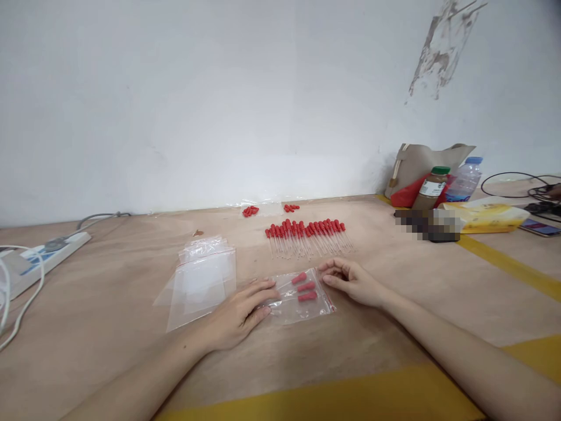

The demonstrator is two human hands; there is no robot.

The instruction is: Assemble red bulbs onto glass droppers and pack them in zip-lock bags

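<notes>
A clear zip-lock bag (287, 313) lies flat on the table in front of me, its red-edged mouth facing right. Inside are three droppers with red rubber bulbs (305, 286), bulbs toward the mouth. My left hand (245, 310) rests on the bag's left end, fingers stretched out and thumb apart. At the mouth's far corner, my right hand (350, 282) has curled fingers, with thumb and fingertips close together on the bag's edge. Behind the bag lies a row of several droppers (302, 231), red bulbs pointing away. Left of it is a stack of empty clear zip-lock bags (201, 280).
Loose red bulbs (250, 211) lie near the wall. A white power strip (48, 260) with cables is at the left. On the right stand a bag (432, 158), a green-capped bottle (432, 187) and a blue-capped bottle (467, 178), near a yellow pack (486, 217) and a phone (541, 227).
</notes>
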